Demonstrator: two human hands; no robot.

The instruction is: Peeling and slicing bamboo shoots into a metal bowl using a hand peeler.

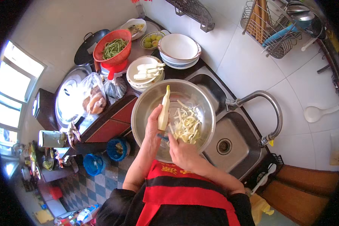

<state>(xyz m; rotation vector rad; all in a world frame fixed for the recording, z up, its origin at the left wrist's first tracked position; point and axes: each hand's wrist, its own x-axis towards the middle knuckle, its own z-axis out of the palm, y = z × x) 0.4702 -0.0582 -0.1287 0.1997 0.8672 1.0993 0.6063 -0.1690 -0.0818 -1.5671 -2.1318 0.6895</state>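
My left hand (153, 124) grips a pale, pared vegetable stem (164, 108), which looks like a water bamboo shoot, its greenish tip pointing away from me. Close against its lower end, my right hand (185, 154) is closed on a small dark-blue tool (163, 137), perhaps a peeler; my fingers hide most of it. Both hands are over a wide stainless steel basin (142, 99). Inside it, pale peelings (188, 124) lie heaped toward the right. Beyond the basin, several pale stems (149, 70) rest in the top bowl (132, 70) of a stack.
The basin overlaps a double sink (237, 144) with a curved faucet (272, 106) at right. A red colander (97, 50) of green beans, stacked dishes (179, 46) and a bagged food item (94, 100) crowd the counter. Blue bins (93, 163) stand on the floor at left.
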